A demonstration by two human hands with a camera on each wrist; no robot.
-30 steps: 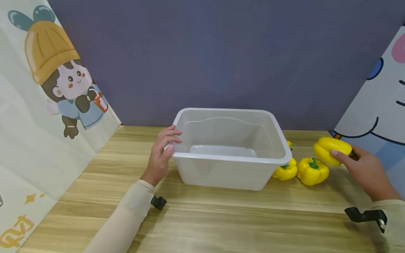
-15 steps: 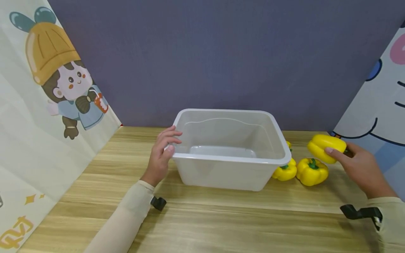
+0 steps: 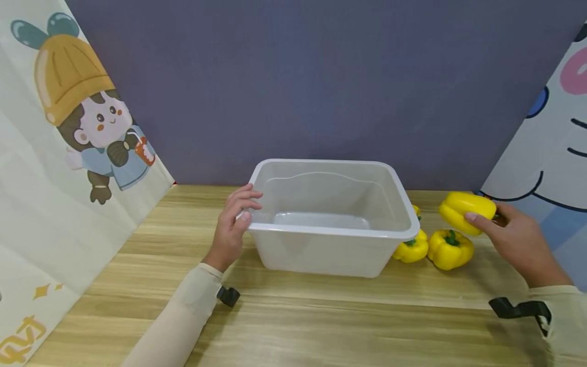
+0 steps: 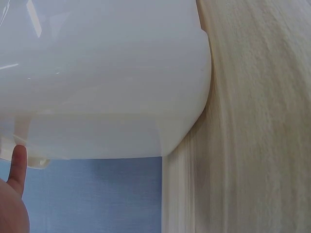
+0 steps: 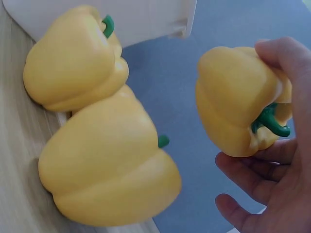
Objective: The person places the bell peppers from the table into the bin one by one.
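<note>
A pale grey plastic bin [image 3: 321, 252] stands on the table, with nothing seen inside it. My left hand [image 3: 231, 224] holds its left rim, fingers over the edge; one finger [image 4: 18, 167] shows against the outer wall in the left wrist view. To the right, my right hand [image 3: 523, 244] grips a yellow bell pepper [image 3: 463, 209] above the table, its green stem [image 5: 269, 121] turned toward the palm. Below it sits another yellow bell pepper [image 3: 450, 252]. Beside the bin's right wall is a further pepper [image 3: 412, 250], with one more [image 3: 416, 210] mostly hidden behind the bin.
The wood-grain table [image 3: 321, 326] runs back to a dark blue-grey panel [image 3: 321, 86]. Printed cartoon sheets flank it, with a hatted figure [image 3: 105, 122] at left. Black mounts [image 3: 520, 308] sit on both wrists.
My right hand has carried the pepper slightly left and a little upward, over the pepper on the table. The left hand and the bin stay in place.
</note>
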